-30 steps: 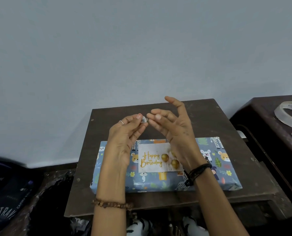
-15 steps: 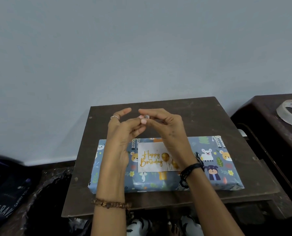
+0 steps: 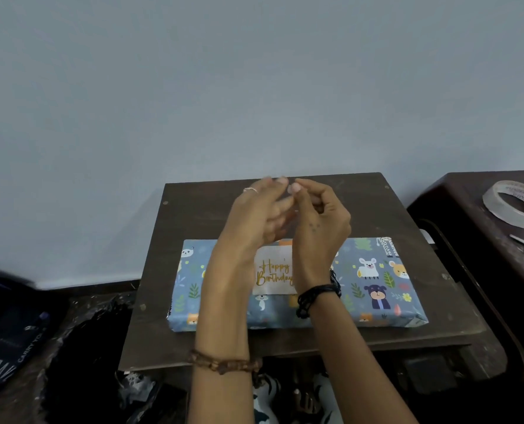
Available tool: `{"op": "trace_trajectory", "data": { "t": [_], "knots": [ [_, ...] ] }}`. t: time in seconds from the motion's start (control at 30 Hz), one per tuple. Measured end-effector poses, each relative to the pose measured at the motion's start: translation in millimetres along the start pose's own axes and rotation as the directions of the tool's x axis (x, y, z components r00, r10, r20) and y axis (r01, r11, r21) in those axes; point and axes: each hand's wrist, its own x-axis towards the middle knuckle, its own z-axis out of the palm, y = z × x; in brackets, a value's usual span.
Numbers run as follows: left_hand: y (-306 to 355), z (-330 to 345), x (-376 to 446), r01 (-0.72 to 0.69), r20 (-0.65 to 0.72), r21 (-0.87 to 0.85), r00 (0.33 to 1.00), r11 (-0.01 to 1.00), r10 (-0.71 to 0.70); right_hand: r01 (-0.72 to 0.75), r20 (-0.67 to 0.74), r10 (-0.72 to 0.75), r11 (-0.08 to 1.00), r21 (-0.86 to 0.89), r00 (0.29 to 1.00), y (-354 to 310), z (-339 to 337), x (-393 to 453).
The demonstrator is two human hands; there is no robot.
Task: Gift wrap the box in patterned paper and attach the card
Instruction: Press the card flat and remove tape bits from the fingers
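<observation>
- Box point(image 3: 374, 289), wrapped in blue paper with animals, lies flat on the dark surface point(image 3: 407, 215), near its front edge.
- On top of the box lies the card point(image 3: 274, 278) with gold "Happy Birthday" letters; the wrists cover its left and right edges.
- Both hands are raised above the box and do not touch it or the card.
- The left hand point(image 3: 259, 215) has a ring and its fingers are spread and blurred; I cannot tell if it grips anything.
- The right hand point(image 3: 322, 218) is curled, with the thumb near the fingertips, just beside the left fingertips.
- Something may be pinched between the two hands, but it is too small and blurred to make out.
- The forearms cross over the middle of the box and hide part of the paper there.
- A bead bracelet point(image 3: 224, 362) is on the left wrist, a black band point(image 3: 315, 293) on the right wrist.
- A tape roll point(image 3: 513, 208) lies on another dark surface at the right, well apart from the box; the frame edge cuts it.
</observation>
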Motion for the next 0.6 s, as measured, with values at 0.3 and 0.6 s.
{"op": "trace_trajectory", "data": {
  "t": [0.3, 0.6],
  "knots": [
    [-3, -61, -9, -0.059, -0.318, 0.247, 0.938, 0.967, 0.138, -0.207, 0.269, 0.19, 0.978, 0.037, 0.944, -1, 0, -6],
    [-12, -89, -43, -0.181, -0.471, -0.2, 0.88, 0.963, 0.068, -0.296, 0.63, 0.21, 0.955, 0.033, 0.747, -35, 41, -70]
  ]
}}
